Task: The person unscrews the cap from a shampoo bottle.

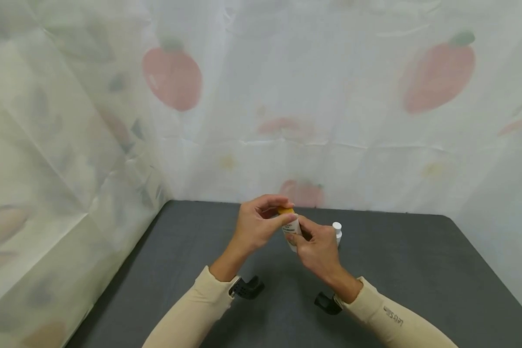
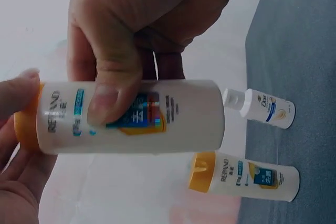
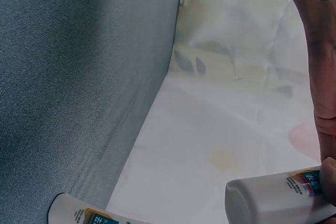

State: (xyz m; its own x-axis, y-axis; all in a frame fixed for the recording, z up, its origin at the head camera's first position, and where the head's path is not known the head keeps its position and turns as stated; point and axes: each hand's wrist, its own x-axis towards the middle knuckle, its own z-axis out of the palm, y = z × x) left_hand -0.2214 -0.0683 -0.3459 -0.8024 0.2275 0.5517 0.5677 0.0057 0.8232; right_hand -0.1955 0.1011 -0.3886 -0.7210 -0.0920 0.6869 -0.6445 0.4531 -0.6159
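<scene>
A white shampoo bottle (image 1: 291,232) with a yellow cap (image 1: 285,210) is held up in front, slightly tilted. My left hand (image 1: 256,224) pinches the cap between thumb and fingers. Lower down, my right hand (image 1: 319,249) grips the bottle's body, its thumb (image 2: 107,100) pressed over the blue label in the left wrist view. A matching yellow-capped bottle (image 2: 252,179) stands on the table; the hands hide it in the head view. Beside it is a smaller white bottle (image 1: 337,232) with a white cap, partly behind my right hand.
The dark grey table (image 1: 396,270) meets a pale curtain (image 1: 330,96) with fruit prints at its back edge. Another sheet (image 1: 69,169) hangs along the left side. Black wrist cameras (image 1: 248,287) stick out below both wrists.
</scene>
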